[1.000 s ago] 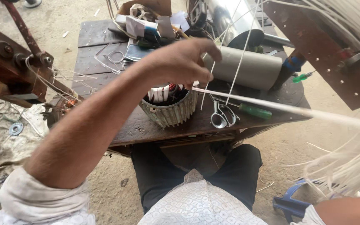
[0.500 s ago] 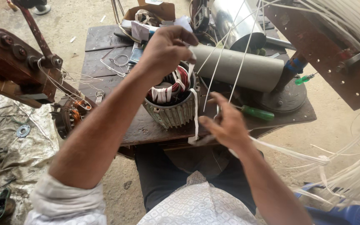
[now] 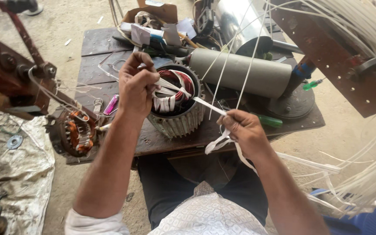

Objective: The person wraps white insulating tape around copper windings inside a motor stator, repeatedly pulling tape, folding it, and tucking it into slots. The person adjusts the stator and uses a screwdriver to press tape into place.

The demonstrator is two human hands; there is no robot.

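Stator (image 3: 177,106), round, finned grey shell, red windings inside, sits near the table's (image 3: 94,48) front edge, about mid-width. White tape (image 3: 207,105) runs taut from its bore out toward us.

Our left hand (image 3: 136,87) is over the stator's left rim, fingers pinched on the tape where it enters the windings. Our right hand (image 3: 243,129) sits just past the front edge, fist closed on the tape's other end; a loose loop hangs below the knuckles.

Behind the stator, touching or nearly so, a grey cylinder (image 3: 244,74) lies on its side, running toward the right edge. A green-handled screwdriver (image 3: 270,121) lies by the front right, just beside our right hand. Pink lighter (image 3: 111,104) lies left of the stator. Back edge: open cardboard box (image 3: 153,11) with clutter, shiny metal drum (image 3: 240,21).

Off the left edge, a second stator (image 3: 75,132), copper coils showing, below a rusty red winder (image 3: 9,74). White strips (image 3: 362,43) sweep down the right side. Grey sheet (image 3: 18,174) on the ground, left.
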